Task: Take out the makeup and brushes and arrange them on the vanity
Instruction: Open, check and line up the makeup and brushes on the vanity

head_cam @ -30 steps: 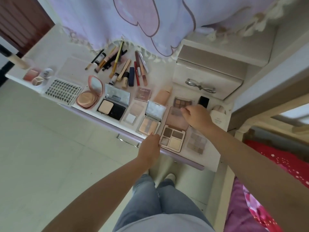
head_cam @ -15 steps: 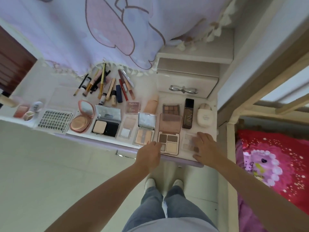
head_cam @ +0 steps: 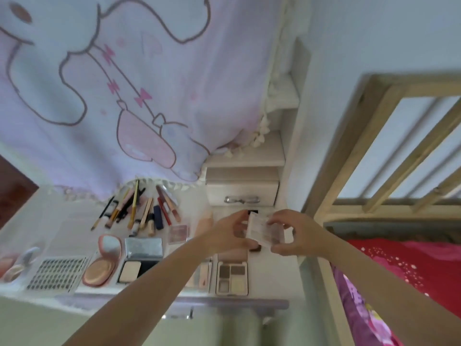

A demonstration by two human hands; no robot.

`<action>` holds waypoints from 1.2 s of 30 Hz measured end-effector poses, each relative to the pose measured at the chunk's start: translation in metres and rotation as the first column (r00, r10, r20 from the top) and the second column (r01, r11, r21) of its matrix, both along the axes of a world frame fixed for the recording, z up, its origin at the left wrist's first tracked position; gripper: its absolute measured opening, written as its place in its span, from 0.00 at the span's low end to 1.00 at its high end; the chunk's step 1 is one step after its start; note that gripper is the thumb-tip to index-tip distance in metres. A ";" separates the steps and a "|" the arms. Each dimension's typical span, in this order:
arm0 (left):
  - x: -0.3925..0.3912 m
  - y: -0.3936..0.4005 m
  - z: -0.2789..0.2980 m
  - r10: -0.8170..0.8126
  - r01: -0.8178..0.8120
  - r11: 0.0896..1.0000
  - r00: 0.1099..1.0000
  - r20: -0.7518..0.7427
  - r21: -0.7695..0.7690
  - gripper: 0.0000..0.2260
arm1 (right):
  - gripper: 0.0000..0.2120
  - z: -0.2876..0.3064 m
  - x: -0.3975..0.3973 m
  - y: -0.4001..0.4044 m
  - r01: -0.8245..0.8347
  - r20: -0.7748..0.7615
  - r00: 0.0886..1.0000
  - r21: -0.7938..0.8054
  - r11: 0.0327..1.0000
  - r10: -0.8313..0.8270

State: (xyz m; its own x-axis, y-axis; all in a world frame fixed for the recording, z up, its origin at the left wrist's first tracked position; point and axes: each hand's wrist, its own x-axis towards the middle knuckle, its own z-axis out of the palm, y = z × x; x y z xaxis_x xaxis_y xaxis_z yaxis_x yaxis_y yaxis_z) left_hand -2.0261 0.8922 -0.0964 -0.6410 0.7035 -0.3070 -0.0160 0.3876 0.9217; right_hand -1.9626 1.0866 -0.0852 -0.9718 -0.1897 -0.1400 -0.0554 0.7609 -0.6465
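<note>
Far left of frame: two small round pots (head_cam: 15, 267) at the surface's left end — blurred, contents not legible.
Lower left: flat sheet of dark dots in rows (head_cam: 57, 273), lying on the surface (head_cam: 74, 221).
Left of centre, front row: round pink compact (head_cam: 103, 263), lid raised with mirror showing; just beside it a silver-lidded powder compact (head_cam: 139, 260), open, pale pan at lower left.
Left of centre, back row: brushes and pencils (head_cam: 139, 213), a loose fan of slim sticks lying near the curtain hem, tips pointing toward the lower left.
Centre: small pink square palette (head_cam: 178, 233) behind the left forearm; a peach tube (head_cam: 205, 222) just right of it, partly hidden.
Centre, front edge: four-pan eyeshadow palette (head_cam: 232, 278), open, browns above and pale shades below.
Left hand (head_cam: 230, 233): raised above the surface at centre right — grip pinching the left edge of the clear palette, thumb below, fingers curled above.
Clear palette (head_cam: 265, 229): held in the air between both hands, over the right end of the surface, tilted; muted shades visible through its case.
Right hand (head_cam: 290, 233): grip pinching the right side of the clear palette, fingers curled over its top.
Upper centre: pink-and-white cartoon curtain (head_cam: 112, 83) hanging behind the surface.
Centre right, back: small drawer unit (head_cam: 242, 191) with a metal handle.
Right of frame: wooden bed frame (head_cam: 374, 146) above red bedding (head_cam: 411, 270).
</note>
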 end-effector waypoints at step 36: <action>-0.019 -0.007 0.118 0.168 -0.147 0.805 0.986 0.018 0.574 0.17 | 0.26 0.129 -0.026 -0.012 -0.122 -0.314 0.941 0.023 0.992 0.123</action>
